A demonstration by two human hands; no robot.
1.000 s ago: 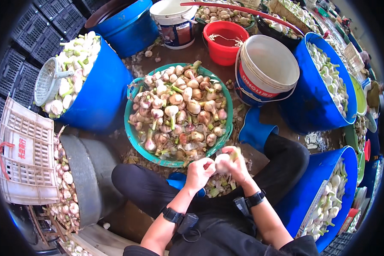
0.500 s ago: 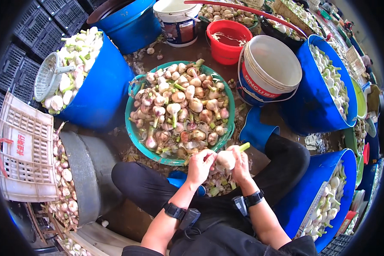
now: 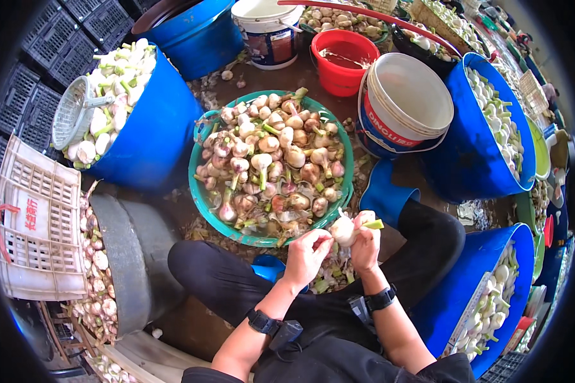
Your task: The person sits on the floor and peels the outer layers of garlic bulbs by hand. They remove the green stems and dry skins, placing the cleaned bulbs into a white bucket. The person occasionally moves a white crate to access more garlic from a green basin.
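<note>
My right hand (image 3: 366, 249) grips a whitish garlic bulb (image 3: 343, 231), its cut green stem poking out to the right past my fingers. Beside the bulb, on its left, my left hand (image 3: 307, 256) is closed in a pinch; whatever its fingertips hold is too small to make out. Just beyond both hands stands a round green basin (image 3: 195, 201) heaped with garlic bulbs (image 3: 262, 163), many still in brownish or purplish skins with short stems. Loose peelings (image 3: 332, 276) lie on the floor below my hands, between my legs.
Blue tubs of white garlic stand at left (image 3: 172, 121), right (image 3: 453, 153) and lower right (image 3: 450, 281). Past the basin are a red bucket (image 3: 338, 80) and stacked white buckets (image 3: 409, 96). A grey tub (image 3: 131, 255) of unpeeled garlic and a pale crate (image 3: 41, 236) sit at left.
The bulb has turned in my right hand and moved slightly up and right, its stem now lower. My left hand has drawn a little away from it.
</note>
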